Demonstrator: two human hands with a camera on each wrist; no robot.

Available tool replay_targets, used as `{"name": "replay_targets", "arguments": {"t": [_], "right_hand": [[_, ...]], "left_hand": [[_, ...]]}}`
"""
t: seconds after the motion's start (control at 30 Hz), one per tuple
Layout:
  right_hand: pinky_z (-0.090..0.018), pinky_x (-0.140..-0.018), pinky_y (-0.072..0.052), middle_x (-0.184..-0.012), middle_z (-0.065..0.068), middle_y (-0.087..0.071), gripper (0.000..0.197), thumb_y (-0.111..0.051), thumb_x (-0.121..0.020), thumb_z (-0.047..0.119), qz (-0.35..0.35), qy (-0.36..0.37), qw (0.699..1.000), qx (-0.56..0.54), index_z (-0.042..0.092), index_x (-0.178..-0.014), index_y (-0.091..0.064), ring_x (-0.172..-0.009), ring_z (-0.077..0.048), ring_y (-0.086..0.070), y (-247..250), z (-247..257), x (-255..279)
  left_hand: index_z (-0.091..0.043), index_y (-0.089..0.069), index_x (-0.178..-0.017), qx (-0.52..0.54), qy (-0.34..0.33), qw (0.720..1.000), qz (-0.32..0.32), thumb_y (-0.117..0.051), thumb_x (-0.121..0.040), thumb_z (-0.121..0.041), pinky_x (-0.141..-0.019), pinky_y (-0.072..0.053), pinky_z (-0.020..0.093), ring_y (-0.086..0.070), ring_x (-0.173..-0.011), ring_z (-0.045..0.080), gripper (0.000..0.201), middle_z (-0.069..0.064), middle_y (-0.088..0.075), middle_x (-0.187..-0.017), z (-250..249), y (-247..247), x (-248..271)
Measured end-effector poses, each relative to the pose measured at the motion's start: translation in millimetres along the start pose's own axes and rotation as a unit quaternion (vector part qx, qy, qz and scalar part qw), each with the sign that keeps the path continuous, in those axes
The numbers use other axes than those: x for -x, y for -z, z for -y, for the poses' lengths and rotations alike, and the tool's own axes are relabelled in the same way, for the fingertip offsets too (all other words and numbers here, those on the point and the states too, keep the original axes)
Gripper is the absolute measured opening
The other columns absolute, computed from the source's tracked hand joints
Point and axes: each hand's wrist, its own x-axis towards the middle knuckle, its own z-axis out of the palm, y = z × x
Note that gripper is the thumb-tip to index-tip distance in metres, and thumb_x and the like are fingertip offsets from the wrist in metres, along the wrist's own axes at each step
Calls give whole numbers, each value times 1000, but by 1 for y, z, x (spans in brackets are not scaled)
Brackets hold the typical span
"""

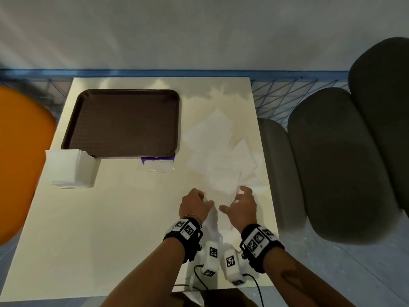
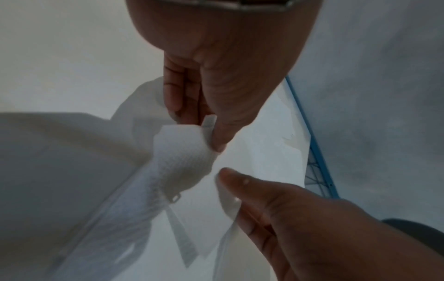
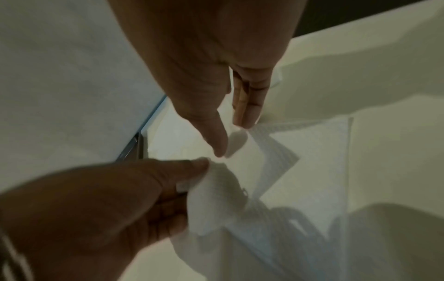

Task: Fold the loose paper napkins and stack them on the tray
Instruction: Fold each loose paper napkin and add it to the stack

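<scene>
On the table (image 1: 110, 218), brown tray (image 1: 124, 122) beside loose napkins (image 1: 219, 147).
Both wrist views show my left hand (image 1: 194, 206) and right hand (image 1: 242, 206) pinching one napkin (image 1: 223, 185).

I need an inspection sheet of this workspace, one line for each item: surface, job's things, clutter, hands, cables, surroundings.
Surface: pale table.
Job's things: brown tray holds nothing; loose napkins lie right of it; napkin stack sits at the tray's near left corner.
Clutter: clear bag with purple strip sticks out from under the tray.
Hands: left hand pinches a napkin; right hand pinches the same napkin.
Cables: black cables run from the wrist cameras.
Surroundings: grey cushions on the right, orange object on the left.
</scene>
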Motion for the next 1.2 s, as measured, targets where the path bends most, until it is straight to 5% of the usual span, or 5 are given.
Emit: {"name": "replay_targets", "arguments": {"t": [0.3,0.5,0.63,0.83,1.2], "right_hand": [[-43,-90,-63,-84,2,-77,22,-92,-80,21,24,-16,998,-57,22,-81,-70,-85,-21,-75,19,6,-5],[-42,-76,-67,-75,0,-75,18,-92,-83,19,106,43,988,-101,13,-87,-75,-65,-16,-70,64,35,22],[-45,-83,-66,-90,-10,-81,19,-84,-90,16,221,95,961,-133,14,-108,-79,-87,-28,-78,92,68,42],[-33,-73,-63,-90,-13,-81,20,-82,-90,10,267,124,946,-137,15,-109,-77,-81,-21,-77,116,106,64],[-35,-65,-64,-89,-26,-77,19,-86,-86,7,289,142,941,-102,4,-104,-80,-69,-28,-72,116,127,77]], "left_hand": [[-23,-62,-112,87,31,996,-15,-91,-75,-43,-78,-48,23,-68,-98,14,51,-11,-70,-95,11,17,8],[-30,-64,-121,156,-34,987,-9,-86,-72,-64,-96,-52,27,-67,-105,4,63,-16,-71,-113,19,43,27],[-17,-74,-125,322,1,933,162,-75,-70,-81,-101,-57,37,-73,-112,22,84,1,-79,-115,5,61,48],[-5,-72,-126,500,-4,833,235,-77,-90,-41,-84,-60,39,-72,-103,26,51,16,-74,-121,-14,87,75],[-8,-80,-108,374,-181,907,64,-87,-79,0,-68,-60,40,-74,-83,34,30,14,-80,-103,-18,151,115]]}}
